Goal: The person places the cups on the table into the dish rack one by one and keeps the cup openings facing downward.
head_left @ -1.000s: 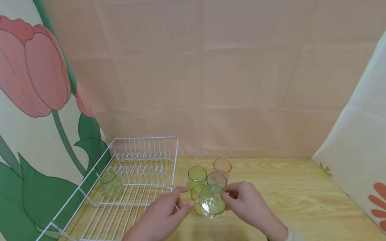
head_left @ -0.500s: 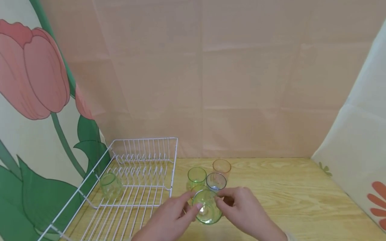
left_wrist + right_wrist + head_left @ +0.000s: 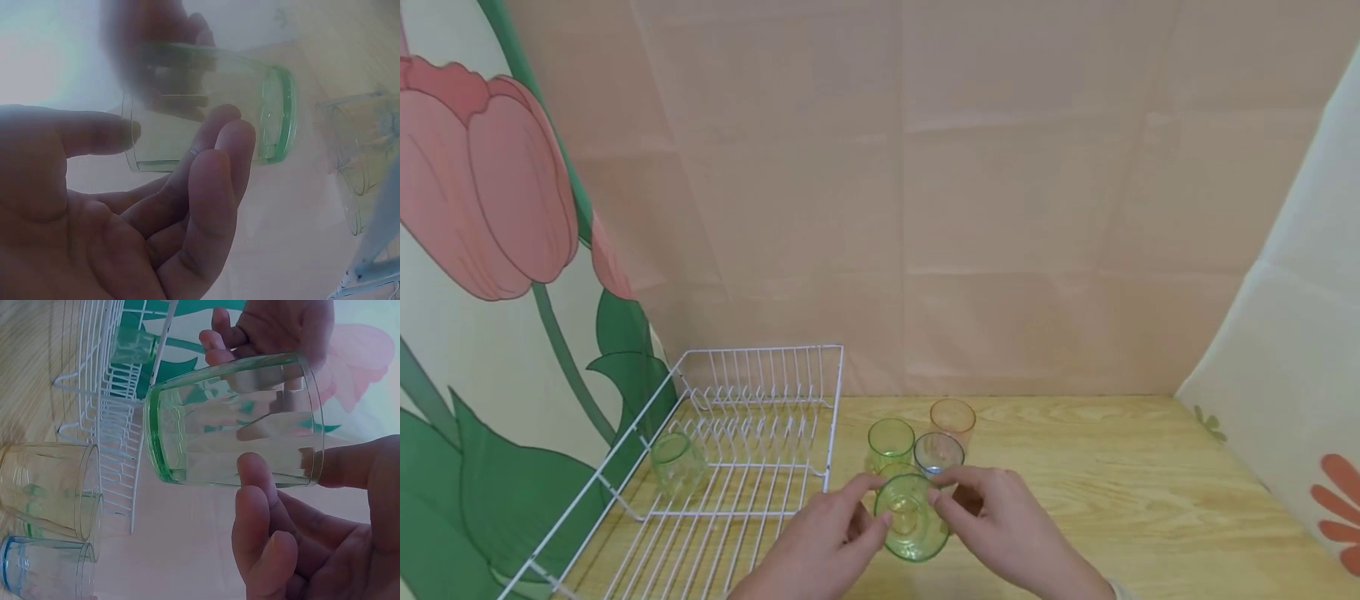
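Note:
A pale green drinking glass (image 3: 916, 540) is held up between both hands, its mouth toward the head camera. My left hand (image 3: 831, 533) holds its left side, the thumb at the rim and fingers along the wall, as the left wrist view shows. From the other side my right hand (image 3: 1003, 525) pinches the rim. The thick green base (image 3: 157, 434) points away in the right wrist view. Just behind it stand a green glass (image 3: 891, 440), a bluish-purple glass (image 3: 939, 454) and an orange-pink glass (image 3: 953, 414). A yellow glass (image 3: 887, 470) is mostly hidden behind the held one.
A white wire dish rack (image 3: 833, 408) stands on the left of the wood-grain table (image 3: 1075, 483). Inside, near its left side, is another green glass (image 3: 677, 467), narrower end up. A plain pinkish cloth (image 3: 902, 208) hangs along the table's back edge.
The held glass has come slightly left and nearer, tilting its mouth more toward the head camera. My left hand has moved right and taken hold of it, while the right keeps its grip.

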`<state>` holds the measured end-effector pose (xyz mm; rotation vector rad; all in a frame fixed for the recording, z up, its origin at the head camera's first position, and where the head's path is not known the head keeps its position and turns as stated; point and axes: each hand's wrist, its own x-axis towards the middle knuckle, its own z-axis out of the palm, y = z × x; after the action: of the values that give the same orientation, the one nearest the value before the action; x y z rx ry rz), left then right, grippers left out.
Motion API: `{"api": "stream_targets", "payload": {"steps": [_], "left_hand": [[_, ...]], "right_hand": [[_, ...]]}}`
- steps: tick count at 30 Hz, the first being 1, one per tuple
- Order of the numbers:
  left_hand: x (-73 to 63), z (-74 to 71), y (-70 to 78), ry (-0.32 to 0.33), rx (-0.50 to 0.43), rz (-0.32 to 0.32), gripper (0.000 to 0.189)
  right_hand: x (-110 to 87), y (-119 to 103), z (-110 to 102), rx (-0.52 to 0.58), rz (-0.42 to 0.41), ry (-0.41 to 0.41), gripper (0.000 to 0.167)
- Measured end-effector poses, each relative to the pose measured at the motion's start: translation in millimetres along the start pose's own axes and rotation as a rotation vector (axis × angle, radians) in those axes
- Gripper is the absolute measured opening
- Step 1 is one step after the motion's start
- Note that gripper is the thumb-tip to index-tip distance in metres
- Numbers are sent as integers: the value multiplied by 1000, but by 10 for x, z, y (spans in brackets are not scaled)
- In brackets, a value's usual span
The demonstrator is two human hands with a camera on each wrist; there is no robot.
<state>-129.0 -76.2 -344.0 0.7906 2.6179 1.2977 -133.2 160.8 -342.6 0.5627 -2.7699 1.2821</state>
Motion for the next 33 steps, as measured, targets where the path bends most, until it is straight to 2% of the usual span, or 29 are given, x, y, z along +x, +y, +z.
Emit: {"api": "stream_targets", "payload": {"steps": [6,11,16,24,33], "left_hand": [[0,17,1,14,-7,15,42],[10,27,-7,33,18,72,37],[8,29,-6,21,78,122,38],[-4,32,-1,-7,219,206,44],[6,35,-13,-36,258,252,45]], "right_hand": [[-12,12,-16,31,-8,-4,39],[6,49,-23,70,-8,-7,38],[32,96,-27,116,4,-37,44],[67,127,-1,152,148,-45,60],[87,152,27,155,172,-69,54]]}}
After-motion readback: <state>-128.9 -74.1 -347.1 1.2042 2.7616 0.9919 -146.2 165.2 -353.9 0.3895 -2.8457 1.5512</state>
